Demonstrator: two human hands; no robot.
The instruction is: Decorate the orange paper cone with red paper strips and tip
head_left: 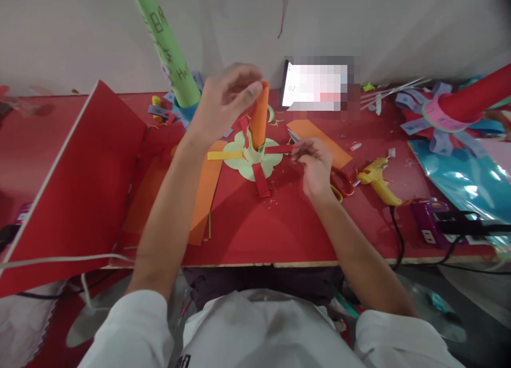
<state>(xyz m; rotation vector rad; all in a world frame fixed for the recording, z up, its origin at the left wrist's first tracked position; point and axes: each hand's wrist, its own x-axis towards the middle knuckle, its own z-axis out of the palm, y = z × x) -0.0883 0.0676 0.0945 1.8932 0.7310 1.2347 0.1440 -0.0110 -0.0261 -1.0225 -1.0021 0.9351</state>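
Observation:
My left hand [227, 99] pinches the top of an orange paper tube [260, 117], which stands nearly upright. Its lower end sits inside a pale green paper collar [253, 154] at the middle of a pale green flower-shaped paper base [236, 167]. Paper strips radiate from the collar: a yellow strip [225, 155] to the left, a red strip [261, 180] toward me and another red strip [278, 149] to the right. With fingers closed, my right hand [315, 165] grips that right-hand strip's outer end. Scissors [344, 182] lie partly hidden beneath this hand.
A yellow glue gun [379, 180] lies right, its cord running off the table edge. Orange paper sheets [205, 208] flank the base. Behind stand a green paper tube [167, 54] and a lit phone [315, 86]. A red board [80, 181] leans at left; a purple device [431, 221] sits right.

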